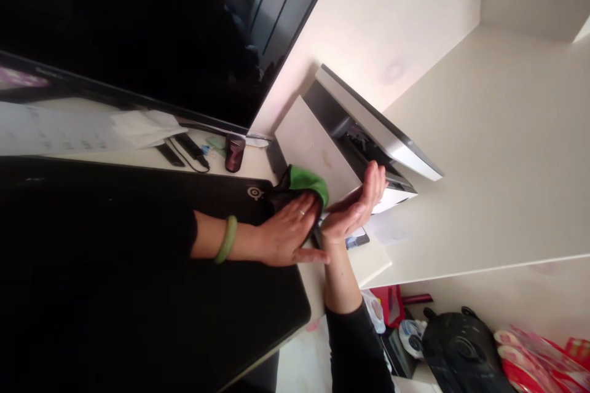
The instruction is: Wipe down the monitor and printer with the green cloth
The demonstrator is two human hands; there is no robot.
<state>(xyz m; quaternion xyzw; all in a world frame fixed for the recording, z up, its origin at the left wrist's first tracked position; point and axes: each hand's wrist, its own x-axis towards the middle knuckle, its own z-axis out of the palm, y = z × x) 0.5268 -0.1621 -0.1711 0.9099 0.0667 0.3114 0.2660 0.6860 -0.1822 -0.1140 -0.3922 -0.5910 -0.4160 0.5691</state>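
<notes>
Probably soft and light, the green-and-black fabric cloth (310,179) seemed best pinched at its one-o'clock edge; the left hand (284,232) lay unclenched atop, the right hand (354,211) loose, empty.

Colours of the cloth (308,182) and its surroundings.
Cloth, bright green with black edging; bracelet (226,239), pale green; sleeves (354,350), plain black; mat (258,319), black with a pale emblem (255,193); machine (308,144), white with dark grey parts; bench (259,163), off-white; backpack (465,341), black; bag (391,306), red.
</notes>
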